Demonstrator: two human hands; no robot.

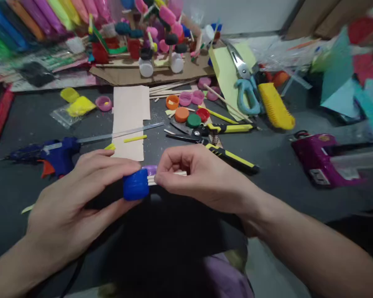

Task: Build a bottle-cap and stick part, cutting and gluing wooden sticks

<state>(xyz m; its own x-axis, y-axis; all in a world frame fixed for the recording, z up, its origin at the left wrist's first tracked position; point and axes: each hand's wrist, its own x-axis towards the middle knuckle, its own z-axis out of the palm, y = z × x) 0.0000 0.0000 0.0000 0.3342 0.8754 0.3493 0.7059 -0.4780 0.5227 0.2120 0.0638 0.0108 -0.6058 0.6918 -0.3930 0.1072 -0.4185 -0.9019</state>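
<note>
Between the thumb and fingers of my left hand (77, 198) is a blue bottle cap (136, 185), held near the table's front edge. My right hand (195, 174) pinches a few short wooden sticks (151, 180) whose left ends meet the cap's right side. Whether they are fixed to it I cannot tell. A purple cap (149, 170) shows just behind the blue one, partly covered by my fingers. Close beyond my right hand lie yellow-and-black pliers (230, 159). The blue glue gun (60, 154) rests on the table beyond my left hand, a clear glue stick (121, 133) running out of its back.
Coloured bottle caps (182, 114) and wooden sticks (170, 93) lie mid-table beside a pale card (127, 107). Blue-handled scissors (248, 93), a yellow brush (275, 105) and a magenta device (325, 159) are on the right. Small clay-and-cap models (146, 66) stand at the back.
</note>
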